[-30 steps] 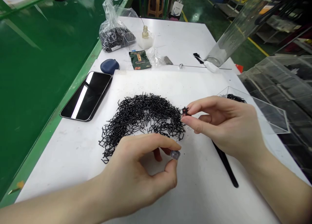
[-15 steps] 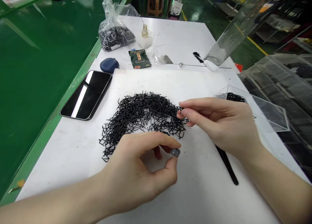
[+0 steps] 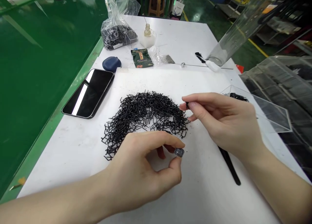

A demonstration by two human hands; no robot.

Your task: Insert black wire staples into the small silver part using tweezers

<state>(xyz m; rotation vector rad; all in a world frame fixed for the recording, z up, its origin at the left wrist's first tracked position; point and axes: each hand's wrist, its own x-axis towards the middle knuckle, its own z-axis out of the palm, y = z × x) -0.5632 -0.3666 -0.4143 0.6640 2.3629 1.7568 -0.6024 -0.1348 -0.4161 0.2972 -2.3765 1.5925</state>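
Between the thumb and fingers of my left hand [image 3: 151, 165] is a small dark grey, partly see-through cylinder [image 3: 179, 152]. My right hand [image 3: 219, 120] pinches a tiny black bent piece [image 3: 187, 105] between thumb and index finger, just off the right end of the pile. That curved pile of small black bent wire pieces [image 3: 143, 107] lies on the white table behind my left hand. Black tweezers [image 3: 230, 167] lie under my right wrist, their upper part hidden by the hand.
A phone [image 3: 88, 93] and a dark blue case [image 3: 111, 64] lie at the left. Farther back are a clear bag of black pieces [image 3: 117, 35], a green packet [image 3: 142, 58] and a small bottle [image 3: 147, 30]. A clear box [image 3: 273, 115] and a tall clear bottle [image 3: 234, 32] stand right.
My right hand has lifted slightly from the pile's edge, and the black piece in its fingertips shows more clearly. My left hand keeps its hold on the cylinder. The view has shifted a little.
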